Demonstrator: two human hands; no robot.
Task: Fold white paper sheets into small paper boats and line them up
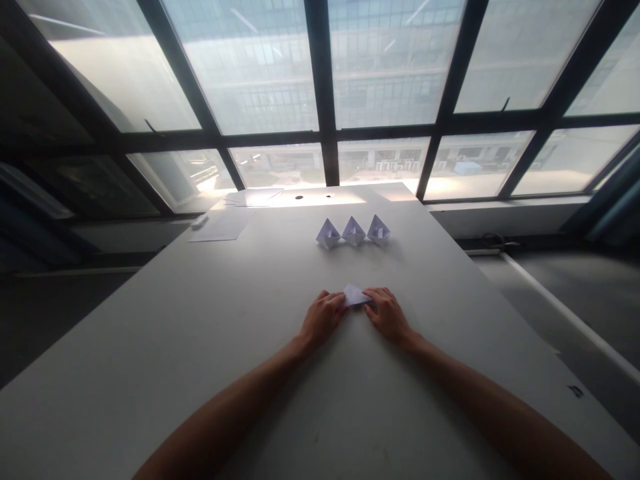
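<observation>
A small folded piece of white paper [356, 295] is held low over the white table [225, 347], between my two hands. My left hand [324, 316] has its fingers closed on the paper's left end. At the right end, my right hand [387, 313] pinches the paper between thumb and fingers. Beyond the hands, three folded paper boats stand in a row: a left boat [328, 235], a middle boat [354, 232] and a right boat [379, 231]. Neither hand touches them.
Flat sheets of paper [225, 225] lie at the far left of the table, with a small white object [199, 222] beside them. Large windows with dark frames [327, 157] rise behind the table's far edge. A dark mark [575, 391] shows near the right edge.
</observation>
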